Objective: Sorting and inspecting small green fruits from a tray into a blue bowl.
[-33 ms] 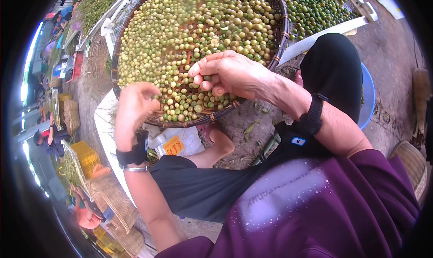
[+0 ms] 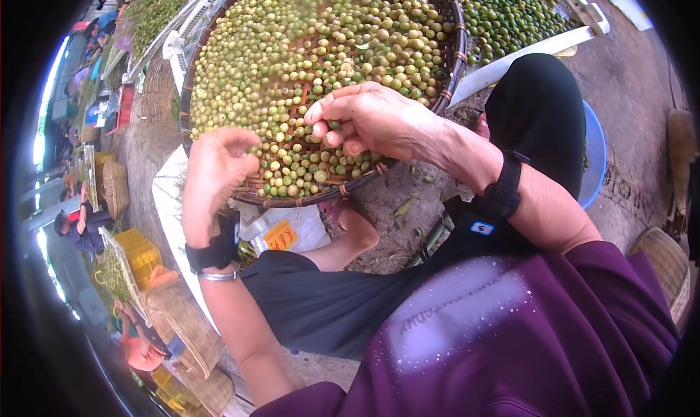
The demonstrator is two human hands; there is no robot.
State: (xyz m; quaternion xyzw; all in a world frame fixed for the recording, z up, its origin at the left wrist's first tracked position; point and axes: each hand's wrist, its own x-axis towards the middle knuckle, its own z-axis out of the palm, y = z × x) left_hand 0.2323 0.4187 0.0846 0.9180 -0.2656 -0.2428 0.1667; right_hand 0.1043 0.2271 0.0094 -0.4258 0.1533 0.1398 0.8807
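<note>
A round woven basket full of small round green-yellow fruits lies before me. Over its near part, my right hand has its fingers curled, with a small green fruit showing between them. My left hand is over the basket's near left rim, its fingers bent toward the thumb and slightly blurred. Something green shows by those fingertips; I cannot tell if it is held or lies behind. Between the hands, brown weave shows through the thinner fruit.
Darker green fruits fill a white-framed tray at the far right. A blue basin stands beyond my right knee. A white sack with an orange label lies under the near rim. At left are a yellow crate, woven baskets and other people.
My left hand has shifted very slightly, its fingers lifting a little. My right hand keeps its place and grip.
</note>
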